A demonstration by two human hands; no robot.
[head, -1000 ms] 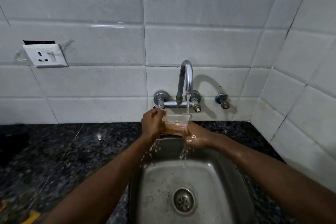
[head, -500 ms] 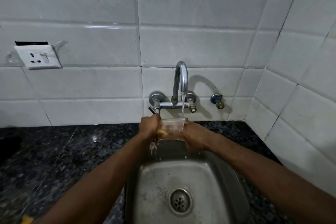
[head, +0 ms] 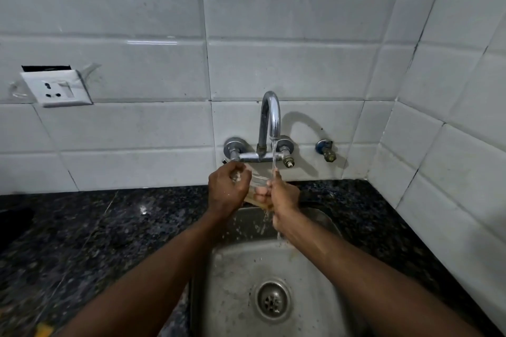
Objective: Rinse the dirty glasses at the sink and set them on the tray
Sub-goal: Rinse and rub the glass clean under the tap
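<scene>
Overhead, the white tiled wall filled most of the head view, meeting a second tiled wall at the right corner. Below it ran a dark speckled stone counter, with a steel sink set into it. Both forearms reached over the basin. Left hand: fingers clenched inward, curled round the upper left end of the glass; glassy edge visible inside the curl. Right hand: fingers wrapped round the lower right part of the same glass, fingertips showing on its near side. Glass sat between the two hands, tilted, above the back edge of the sink and just below the faucet; amber tint noted along its lower side. Which end was the rim could not be told. White wall socket at left, well apart from the sink. Drain near the basin's centre. Small blue-capped valve on the wall just right of the faucet. Thin water stream fell from the spout onto the top of the right hand; drops ran off below it.
</scene>
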